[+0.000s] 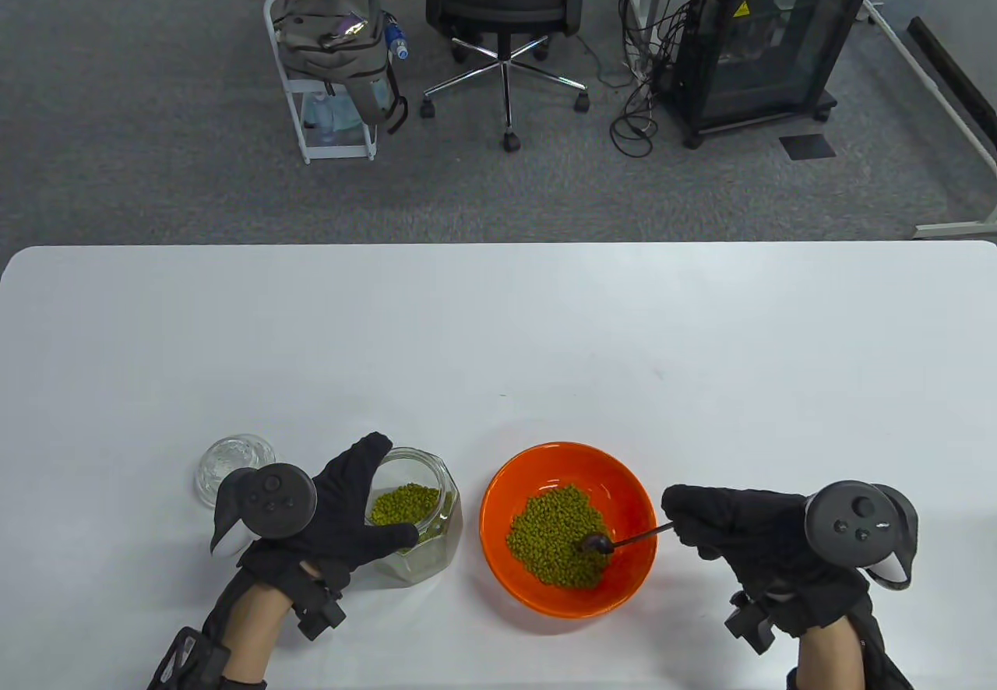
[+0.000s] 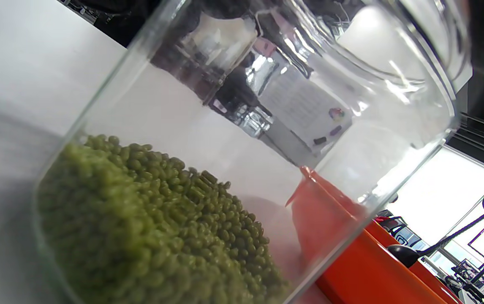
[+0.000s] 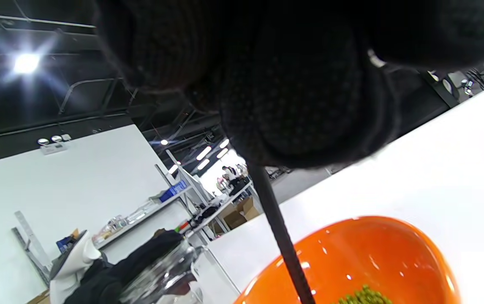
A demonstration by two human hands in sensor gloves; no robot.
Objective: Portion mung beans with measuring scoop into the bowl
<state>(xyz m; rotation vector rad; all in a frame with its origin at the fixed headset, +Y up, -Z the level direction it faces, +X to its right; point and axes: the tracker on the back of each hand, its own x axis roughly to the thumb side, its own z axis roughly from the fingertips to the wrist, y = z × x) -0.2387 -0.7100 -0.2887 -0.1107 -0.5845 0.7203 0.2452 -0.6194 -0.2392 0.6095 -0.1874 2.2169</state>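
From above, the left hand (image 1: pixel 335 511) wraps the glass jar (image 1: pixel 417 519); the right hand (image 1: pixel 740 526) pinches the measuring scoop (image 1: pixel 600 543), its head over the mung beans (image 1: pixel 557 536) heaped in the orange bowl (image 1: pixel 506 487).

The left wrist view shows the jar under half full, so portioning looks well advanced.

The right wrist view shows fingertips (image 3: pixel 301 105) clamping the handle.

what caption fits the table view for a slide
Left hand steadies the open jar while the right hand rests the scoop on beans in the orange bowl.
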